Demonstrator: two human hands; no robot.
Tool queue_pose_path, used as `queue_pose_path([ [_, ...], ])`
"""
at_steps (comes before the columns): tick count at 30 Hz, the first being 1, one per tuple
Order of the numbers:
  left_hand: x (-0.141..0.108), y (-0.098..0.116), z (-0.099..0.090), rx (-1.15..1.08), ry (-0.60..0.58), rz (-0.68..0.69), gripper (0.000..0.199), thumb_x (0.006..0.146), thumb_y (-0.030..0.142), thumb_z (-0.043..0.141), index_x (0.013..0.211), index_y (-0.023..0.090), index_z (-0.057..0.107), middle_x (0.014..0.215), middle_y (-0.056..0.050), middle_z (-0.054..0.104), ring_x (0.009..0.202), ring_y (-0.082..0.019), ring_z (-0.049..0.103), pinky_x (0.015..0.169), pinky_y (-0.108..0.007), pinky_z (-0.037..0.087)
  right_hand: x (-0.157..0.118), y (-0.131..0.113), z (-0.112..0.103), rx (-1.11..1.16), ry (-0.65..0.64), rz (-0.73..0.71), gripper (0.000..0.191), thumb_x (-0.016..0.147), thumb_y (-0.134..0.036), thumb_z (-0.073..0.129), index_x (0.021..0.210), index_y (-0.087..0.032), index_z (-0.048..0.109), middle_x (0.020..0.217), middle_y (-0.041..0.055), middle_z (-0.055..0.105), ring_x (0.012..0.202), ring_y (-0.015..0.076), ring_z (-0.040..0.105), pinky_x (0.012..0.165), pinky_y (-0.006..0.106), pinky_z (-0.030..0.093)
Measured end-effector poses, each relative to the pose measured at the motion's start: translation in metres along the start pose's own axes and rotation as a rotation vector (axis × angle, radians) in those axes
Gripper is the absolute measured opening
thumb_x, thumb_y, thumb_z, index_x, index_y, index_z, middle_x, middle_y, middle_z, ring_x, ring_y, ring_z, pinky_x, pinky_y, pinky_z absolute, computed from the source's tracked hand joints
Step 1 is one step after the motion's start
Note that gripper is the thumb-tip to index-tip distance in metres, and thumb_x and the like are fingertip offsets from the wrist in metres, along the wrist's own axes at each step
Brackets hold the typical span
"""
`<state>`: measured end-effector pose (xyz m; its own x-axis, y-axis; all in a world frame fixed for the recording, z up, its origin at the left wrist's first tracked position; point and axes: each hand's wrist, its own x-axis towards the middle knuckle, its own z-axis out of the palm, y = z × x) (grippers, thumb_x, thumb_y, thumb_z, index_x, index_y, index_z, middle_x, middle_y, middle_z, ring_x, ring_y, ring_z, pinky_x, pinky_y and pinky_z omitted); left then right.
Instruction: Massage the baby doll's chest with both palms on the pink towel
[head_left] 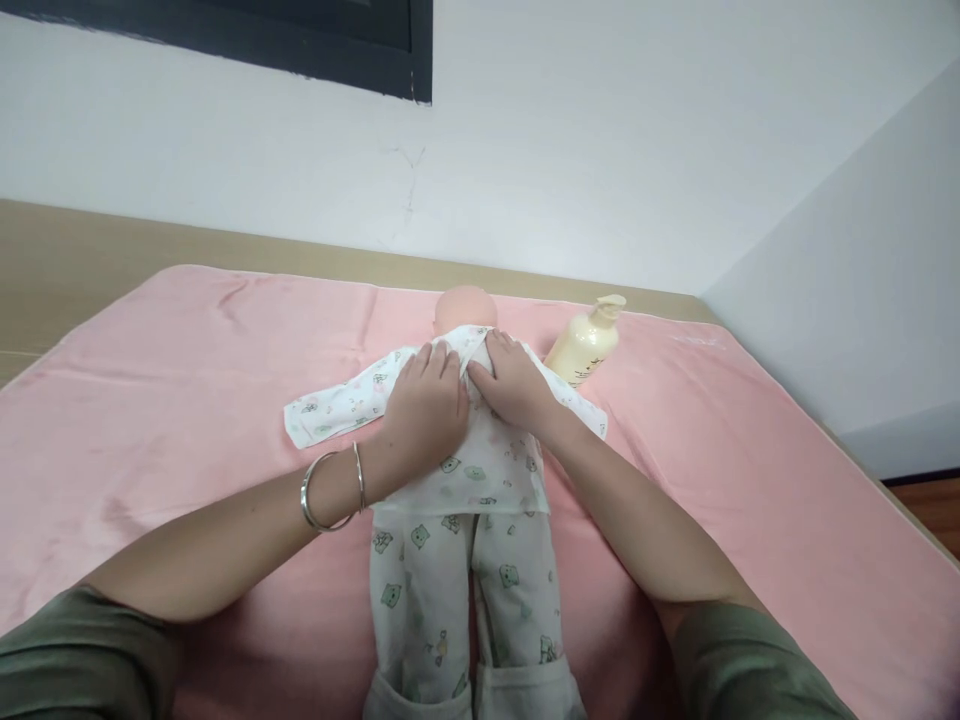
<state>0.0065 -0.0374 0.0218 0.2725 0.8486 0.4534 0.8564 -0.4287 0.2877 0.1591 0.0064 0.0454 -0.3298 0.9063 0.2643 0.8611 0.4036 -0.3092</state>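
Observation:
A baby doll [465, 308] lies on a pink mat, its head at the far end and its face out of sight. It wears a white printed top [480, 480] with the sleeves spread to both sides, and matching trousers [427, 590]. My left hand [431, 405] lies flat on the left of the doll's chest, fingers stretched out. On the upper right of the chest rests my right hand [514, 380], open, its thumb apart near the collar. Both palms press on the cloth, and part of the top is hidden under them.
A cream pump bottle [589, 340] lies tilted beside the doll's right-hand sleeve. The pink mat [187, 360] covers a wooden surface [90, 240] that meets a white wall behind. A dark frame [337, 50] is set in the wall at upper left.

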Motion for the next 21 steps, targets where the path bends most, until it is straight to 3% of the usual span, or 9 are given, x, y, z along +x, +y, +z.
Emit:
queue_pose_path([
  [4,-0.003,0.003,-0.001,0.005,-0.005,0.049,0.043,0.096,0.02,0.033,0.13,0.006,0.056,0.141,-0.023,0.056,0.14,-0.035,0.045,0.118,-0.056,0.038,0.0,-0.001,-0.001,-0.029,-0.018,0.001,0.053,0.098,-0.033,0.038,0.135,0.001,0.054,0.143,0.025,0.058,0.135,0.0371,0.051,0.118,0.052,0.038],
  [9,0.015,-0.014,-0.002,0.049,-0.074,0.135,0.032,0.092,0.014,0.033,0.094,0.012,0.065,0.12,-0.021,0.066,0.124,-0.034,0.054,0.113,-0.056,0.04,-0.026,-0.027,0.002,-0.096,-0.004,-0.015,0.058,0.1,-0.026,0.032,0.146,0.008,0.043,0.151,0.0292,0.049,0.146,0.0394,0.041,0.123,0.056,0.031],
  [12,0.029,-0.026,-0.002,-0.003,-0.129,0.009,0.029,0.093,0.017,0.033,0.089,0.017,0.061,0.105,-0.017,0.068,0.105,-0.031,0.061,0.101,-0.053,0.048,-0.039,-0.036,0.004,-0.087,0.025,-0.036,0.058,0.1,-0.027,0.034,0.149,0.004,0.043,0.154,0.027,0.047,0.15,0.0398,0.036,0.122,0.058,0.033],
  [15,0.034,-0.027,-0.002,-0.056,-0.121,-0.119,0.029,0.095,0.021,0.031,0.094,0.018,0.06,0.098,-0.015,0.068,0.094,-0.029,0.063,0.093,-0.049,0.052,-0.032,-0.029,0.005,-0.055,0.025,-0.049,0.056,0.099,-0.027,0.035,0.147,-0.001,0.047,0.155,0.0239,0.048,0.149,0.0379,0.037,0.12,0.057,0.036],
  [18,0.022,-0.016,-0.001,0.012,-0.061,-0.079,0.035,0.096,0.022,0.031,0.108,0.011,0.062,0.116,-0.021,0.067,0.115,-0.034,0.061,0.104,-0.053,0.046,-0.012,-0.01,0.003,-0.002,-0.002,-0.001,0.054,0.097,-0.029,0.037,0.141,-0.001,0.052,0.149,0.0238,0.053,0.143,0.0361,0.045,0.119,0.054,0.038],
  [21,0.004,-0.001,0.0,0.018,-0.008,-0.015,0.047,0.097,0.025,0.031,0.133,0.004,0.053,0.143,-0.024,0.055,0.14,-0.037,0.046,0.116,-0.056,0.037,0.006,0.005,0.002,0.04,-0.023,0.068,0.05,0.097,-0.035,0.039,0.13,-0.002,0.058,0.136,0.0239,0.063,0.13,0.0355,0.056,0.115,0.051,0.042],
])
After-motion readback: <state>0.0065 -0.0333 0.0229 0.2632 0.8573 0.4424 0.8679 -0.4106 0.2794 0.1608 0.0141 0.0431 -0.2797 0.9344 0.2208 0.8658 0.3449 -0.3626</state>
